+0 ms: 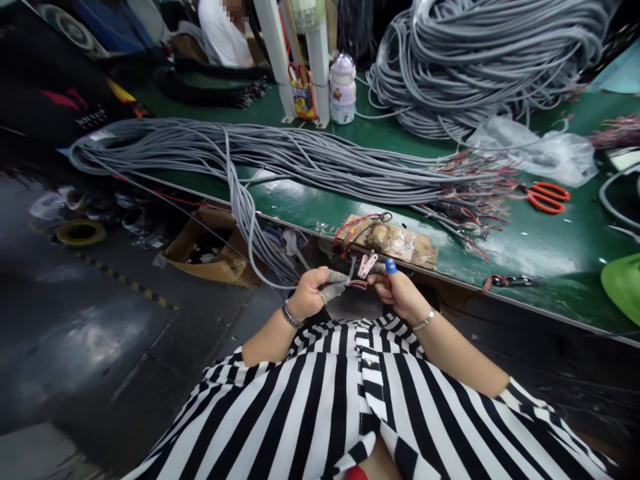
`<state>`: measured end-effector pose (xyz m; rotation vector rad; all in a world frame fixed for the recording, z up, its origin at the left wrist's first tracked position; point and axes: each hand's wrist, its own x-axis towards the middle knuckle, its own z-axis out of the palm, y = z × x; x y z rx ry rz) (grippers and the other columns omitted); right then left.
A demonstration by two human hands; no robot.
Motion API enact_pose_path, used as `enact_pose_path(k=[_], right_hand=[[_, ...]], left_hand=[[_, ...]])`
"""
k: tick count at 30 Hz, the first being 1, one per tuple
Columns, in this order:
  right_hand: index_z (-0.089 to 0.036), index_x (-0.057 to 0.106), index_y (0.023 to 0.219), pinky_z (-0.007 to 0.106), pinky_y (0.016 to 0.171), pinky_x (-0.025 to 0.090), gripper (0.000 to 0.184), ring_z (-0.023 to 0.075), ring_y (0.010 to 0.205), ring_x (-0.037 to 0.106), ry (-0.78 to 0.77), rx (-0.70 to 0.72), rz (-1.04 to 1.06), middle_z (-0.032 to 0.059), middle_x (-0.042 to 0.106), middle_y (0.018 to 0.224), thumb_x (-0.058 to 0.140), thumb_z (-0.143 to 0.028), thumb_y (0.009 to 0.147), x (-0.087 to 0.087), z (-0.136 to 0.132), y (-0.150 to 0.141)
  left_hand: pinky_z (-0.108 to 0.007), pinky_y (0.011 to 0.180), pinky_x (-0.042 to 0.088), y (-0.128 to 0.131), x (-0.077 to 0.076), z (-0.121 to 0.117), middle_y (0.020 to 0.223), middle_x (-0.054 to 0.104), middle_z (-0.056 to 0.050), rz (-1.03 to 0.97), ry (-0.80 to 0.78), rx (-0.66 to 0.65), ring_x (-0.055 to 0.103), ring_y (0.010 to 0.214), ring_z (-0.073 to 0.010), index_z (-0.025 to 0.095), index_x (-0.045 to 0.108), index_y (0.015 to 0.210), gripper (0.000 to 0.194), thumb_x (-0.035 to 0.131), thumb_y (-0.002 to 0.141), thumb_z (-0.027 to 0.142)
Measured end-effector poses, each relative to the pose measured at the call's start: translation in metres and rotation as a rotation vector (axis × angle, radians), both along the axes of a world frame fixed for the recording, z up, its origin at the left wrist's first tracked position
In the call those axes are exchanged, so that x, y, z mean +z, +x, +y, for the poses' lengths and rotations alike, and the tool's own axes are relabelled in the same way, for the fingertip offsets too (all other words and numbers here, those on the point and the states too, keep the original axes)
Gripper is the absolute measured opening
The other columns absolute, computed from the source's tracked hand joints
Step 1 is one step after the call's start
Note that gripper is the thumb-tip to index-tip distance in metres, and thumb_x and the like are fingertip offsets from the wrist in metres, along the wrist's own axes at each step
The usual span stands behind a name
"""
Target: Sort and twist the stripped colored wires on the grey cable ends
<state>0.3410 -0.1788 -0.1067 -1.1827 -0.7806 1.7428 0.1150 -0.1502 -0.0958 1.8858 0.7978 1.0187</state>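
Note:
In front of my body, my left hand (pixel 316 292) pinches the end of a grey cable (pixel 280 287), its fingers wrapped in pale tape or finger covers. Thin coloured wires (pixel 357 285) stick out of that end to the right. My right hand (pixel 393 290) is closed close beside the wire tips, a blue cover on its thumb; whether it grips a wire is too small to make out. Just above the wires is a pink clip (pixel 367 265), at a taped wooden block (pixel 400 243) on the bench edge.
A long bundle of grey cables (pixel 300 153) with stripped ends lies along the green bench (pixel 565 260). Orange-handled scissors (pixel 547 197), a cutter-like tool (pixel 510 281), a bottle (pixel 343 90) and a large cable coil (pixel 480 60) are on it. A cardboard box (pixel 220 267) stands below; a person (pixel 225 37) is behind.

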Motion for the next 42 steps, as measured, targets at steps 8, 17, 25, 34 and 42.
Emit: enact_pose_path(k=[8,17,25,34,42], right_hand=[[-0.017,0.053,0.07,0.018,0.04,0.007,0.056,0.003,0.044,0.019,0.016,-0.094,0.094,-0.007,0.036,0.055,0.07,-0.069,0.064,0.005,0.017,-0.015],[-0.016,0.057,0.064,0.018,0.038,0.009,0.048,0.0031,0.044,0.017,0.004,-0.173,0.236,-0.0077,0.033,0.049,0.08,-0.058,0.062,0.003,0.02,-0.023],[-0.016,0.056,0.069,0.017,0.035,0.01,0.051,0.0026,0.042,0.024,-0.042,-0.183,0.289,-0.0061,0.041,0.053,0.078,-0.061,0.062,0.0,0.015,-0.024],[-0.018,0.05,0.07,0.016,0.034,0.007,0.054,0.0012,0.041,0.022,-0.192,-0.154,0.34,-0.0002,0.06,0.069,0.074,-0.065,0.063,-0.012,0.003,-0.012],[-0.016,0.056,0.075,0.016,0.035,0.007,0.047,0.002,0.042,0.022,-0.225,-0.147,0.327,0.0004,0.06,0.071,0.072,-0.06,0.07,-0.018,0.0,-0.009]], left_hand=[[-0.023,0.059,0.052,0.022,-0.002,0.002,0.071,0.068,-0.006,-0.055,-0.151,0.014,0.062,0.06,-0.0119,0.011,0.072,0.088,0.03,0.066,0.083,0.04],[-0.021,0.058,0.05,0.027,-0.004,0.0,0.066,0.065,-0.004,-0.026,-0.275,-0.013,0.059,0.058,-0.0105,0.011,0.07,0.084,0.03,0.066,0.081,0.041],[-0.02,0.055,0.049,0.03,-0.003,-0.005,0.065,0.065,-0.003,-0.028,-0.31,-0.03,0.058,0.055,-0.0097,0.011,0.07,0.082,0.034,0.066,0.081,0.045],[-0.022,0.056,0.049,0.007,-0.006,-0.029,0.065,0.066,-0.004,0.019,-0.167,-0.012,0.059,0.057,-0.0109,0.013,0.072,0.083,0.026,0.063,0.085,0.038],[-0.025,0.061,0.051,-0.01,-0.013,-0.044,0.06,0.066,-0.004,0.101,-0.013,0.008,0.063,0.064,-0.0147,0.018,0.075,0.091,0.02,0.062,0.086,0.033]])
